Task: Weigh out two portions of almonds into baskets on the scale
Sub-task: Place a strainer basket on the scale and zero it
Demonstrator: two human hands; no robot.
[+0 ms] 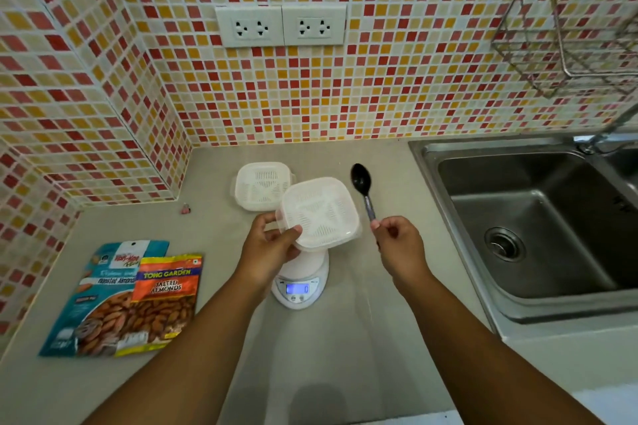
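Nearest us runs a pale beige kitchen countertop, and our two bare forearms reach out over it. On its left lie two almond packets, a teal pouch of roasted almonds with an orange-and-yellow bag of salted almonds overlapping its right side. Between our arms sits a small white digital scale, its blue display lit.

Our left hand grips the near-left edge of a white square slotted plastic basket, thumb on top, holding it tilted just above the scale's platform. Our right hand is curled, pinching the handle end of a black plastic spoon whose bowl points away from us.

Behind the held basket a second white slotted basket rests on the counter. To the right is a stainless steel sink. Beyond rises a wall of red, yellow and cream mosaic tiles bearing two white double sockets, with a wire rack at upper right.
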